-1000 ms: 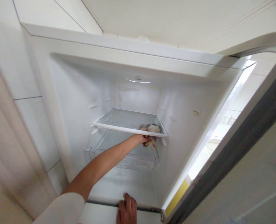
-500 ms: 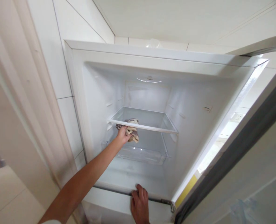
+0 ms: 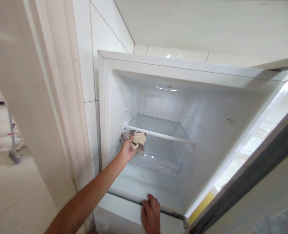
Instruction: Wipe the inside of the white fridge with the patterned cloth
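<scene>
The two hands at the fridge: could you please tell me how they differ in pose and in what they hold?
The left hand reaches up, closed on a crumpled rag by the glass shelf; the right hand holds nothing. The right hand rests low, fingers over the fridge's bottom front edge. Both are bare.

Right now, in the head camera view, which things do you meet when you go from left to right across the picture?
Door frame → tiled wall → left hand holding the cloth → glass shelf → fridge door. The right hand rests on the fridge's lower front edge, below the shelf.
</scene>
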The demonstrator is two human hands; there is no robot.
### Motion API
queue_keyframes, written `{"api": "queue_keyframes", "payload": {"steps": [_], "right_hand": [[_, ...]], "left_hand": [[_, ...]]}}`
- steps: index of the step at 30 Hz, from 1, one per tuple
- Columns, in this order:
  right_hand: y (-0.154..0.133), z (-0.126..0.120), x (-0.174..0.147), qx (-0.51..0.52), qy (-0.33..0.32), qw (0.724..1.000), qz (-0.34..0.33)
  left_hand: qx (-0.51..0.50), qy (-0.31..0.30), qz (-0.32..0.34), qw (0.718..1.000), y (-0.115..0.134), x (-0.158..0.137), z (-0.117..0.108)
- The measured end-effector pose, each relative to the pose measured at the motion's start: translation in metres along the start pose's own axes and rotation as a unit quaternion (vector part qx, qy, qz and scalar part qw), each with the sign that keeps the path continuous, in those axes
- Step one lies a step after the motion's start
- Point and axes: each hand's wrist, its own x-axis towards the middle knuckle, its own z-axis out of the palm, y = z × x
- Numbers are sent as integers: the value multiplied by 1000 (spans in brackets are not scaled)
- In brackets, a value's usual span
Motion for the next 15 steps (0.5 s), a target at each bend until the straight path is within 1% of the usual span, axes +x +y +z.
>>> {"api": "queue_keyframes", "payload": {"steps": [5, 10, 13, 15], "right_hand": [[3, 1, -1, 4, 3, 1000, -17], [7, 2, -2, 20, 3, 1000, -16], [8, 3, -2, 70, 1, 997, 7], [6, 4, 1, 136, 13, 991, 17]], "left_hand": [[-1, 10, 22, 1000, -1, -34, -7], [-8, 5, 78, 997, -4, -70, -16], [19, -8, 123, 992, -6, -86, -26], [63, -17, 163, 985, -7, -94, -33]]}}
